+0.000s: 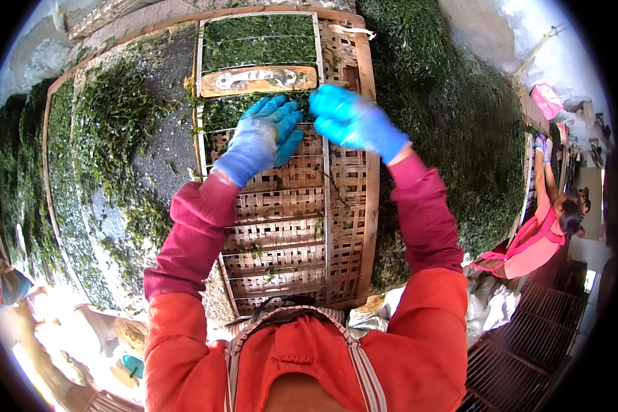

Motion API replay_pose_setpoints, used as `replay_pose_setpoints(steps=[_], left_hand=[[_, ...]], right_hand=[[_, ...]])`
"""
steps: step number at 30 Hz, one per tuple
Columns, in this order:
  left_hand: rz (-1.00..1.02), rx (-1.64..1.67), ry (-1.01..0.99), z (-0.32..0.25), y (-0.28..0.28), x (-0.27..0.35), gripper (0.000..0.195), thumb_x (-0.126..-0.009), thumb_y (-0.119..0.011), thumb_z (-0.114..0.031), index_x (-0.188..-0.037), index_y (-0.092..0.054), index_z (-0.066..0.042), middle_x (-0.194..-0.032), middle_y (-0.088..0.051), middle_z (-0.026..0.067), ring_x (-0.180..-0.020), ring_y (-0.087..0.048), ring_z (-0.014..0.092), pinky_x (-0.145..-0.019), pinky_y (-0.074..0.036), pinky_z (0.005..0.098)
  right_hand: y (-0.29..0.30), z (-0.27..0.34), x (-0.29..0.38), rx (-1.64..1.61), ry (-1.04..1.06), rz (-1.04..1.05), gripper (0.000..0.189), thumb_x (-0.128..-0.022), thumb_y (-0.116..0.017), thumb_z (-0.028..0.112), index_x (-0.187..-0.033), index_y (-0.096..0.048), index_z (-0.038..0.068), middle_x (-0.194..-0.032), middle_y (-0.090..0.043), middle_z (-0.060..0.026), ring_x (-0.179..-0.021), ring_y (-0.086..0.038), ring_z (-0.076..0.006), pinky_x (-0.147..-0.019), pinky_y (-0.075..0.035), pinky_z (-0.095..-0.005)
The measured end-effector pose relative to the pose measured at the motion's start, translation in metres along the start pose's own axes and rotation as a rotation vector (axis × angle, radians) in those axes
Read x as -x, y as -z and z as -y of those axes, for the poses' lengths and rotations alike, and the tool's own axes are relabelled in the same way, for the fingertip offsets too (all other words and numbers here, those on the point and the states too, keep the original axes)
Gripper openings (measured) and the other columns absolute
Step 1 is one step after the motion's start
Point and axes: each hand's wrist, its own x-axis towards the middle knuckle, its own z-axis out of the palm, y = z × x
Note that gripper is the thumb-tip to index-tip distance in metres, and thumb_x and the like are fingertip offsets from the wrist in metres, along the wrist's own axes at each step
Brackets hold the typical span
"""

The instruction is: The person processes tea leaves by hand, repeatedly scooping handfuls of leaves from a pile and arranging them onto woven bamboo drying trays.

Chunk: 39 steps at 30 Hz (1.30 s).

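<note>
My left hand, in a blue coated glove, rests with its fingers on green seaweed in a section of a narrow divided frame. My right hand, gloved alike and partly blurred, is at the frame's right edge with its fingers bent; whether it holds anything cannot be told. The frame lies on a woven bamboo tray. Just beyond my hands, a wooden block with a metal handle lies across the frame. Flattened seaweed fills the far sections. The nearer sections show bare weave with a few scraps.
Loose seaweed lies on a dark surface at left, and a large mass of seaweed at right. Another person works at the far right. Dark slatted racks stand at lower right. A white strip lies at the tray's far corner.
</note>
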Motion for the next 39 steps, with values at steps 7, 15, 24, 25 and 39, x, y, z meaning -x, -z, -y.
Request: replay_pose_setpoints(steps=[7,15,24,25,39], left_hand=[[-0.052,-0.05,-0.023,-0.026,-0.001,-0.025,0.063,-0.102,-0.045,-0.053,-0.146,-0.055,-0.009,-0.159,-0.046,0.0088,-0.15,-0.037,0.03,-0.127,-0.017,0.0447],[-0.126,0.232,-0.002,-0.012,-0.013,-0.015,0.048,-0.1,-0.055,-0.046,-0.131,-0.065,-0.011,-0.136,-0.065,0.0121,-0.135,-0.054,0.034,-0.121,-0.03,0.0464],[-0.538,0.124,-0.052,0.059,0.016,0.065,0.046,-0.089,-0.07,-0.017,-0.134,-0.064,-0.01,-0.141,-0.063,0.0128,-0.132,-0.058,0.033,-0.117,-0.039,0.0509],[-0.589,0.134,-0.026,0.06,0.021,0.068,0.047,-0.089,-0.07,-0.016,-0.136,-0.063,-0.01,-0.143,-0.061,0.0128,-0.133,-0.057,0.033,-0.117,-0.039,0.0512],[-0.784,0.461,-0.113,0.031,-0.004,0.033,0.038,-0.089,-0.072,-0.025,-0.123,-0.07,-0.009,-0.129,-0.069,0.0122,-0.12,-0.064,0.034,-0.106,-0.048,0.0473]], right_hand=[[-0.018,-0.036,-0.01,0.515,-0.032,0.003,0.063,-0.085,-0.073,0.029,-0.142,-0.057,0.007,-0.153,-0.048,-0.0224,-0.143,-0.046,-0.039,-0.116,-0.042,-0.0465],[0.017,0.027,-0.083,-0.524,-0.051,-0.08,0.027,-0.093,-0.073,0.032,-0.104,-0.076,0.007,-0.093,-0.076,-0.018,-0.077,-0.073,-0.0325,-0.068,-0.059,-0.04],[-0.02,-0.003,-0.012,0.321,0.244,0.098,0.048,-0.096,-0.063,0.021,-0.142,-0.058,0.009,-0.153,-0.051,-0.0167,-0.137,-0.053,-0.0339,-0.114,-0.044,-0.0444],[-0.015,-0.008,-0.007,-0.02,0.176,0.01,0.05,-0.094,-0.065,0.019,-0.143,-0.057,0.009,-0.155,-0.048,-0.0169,-0.14,-0.05,-0.0342,-0.118,-0.04,-0.0446],[0.01,0.054,-0.063,-0.058,0.331,-0.352,0.064,-0.082,-0.08,0.013,-0.141,-0.056,0.011,-0.157,-0.045,-0.0155,-0.14,-0.049,-0.0387,-0.114,-0.045,-0.0468]])
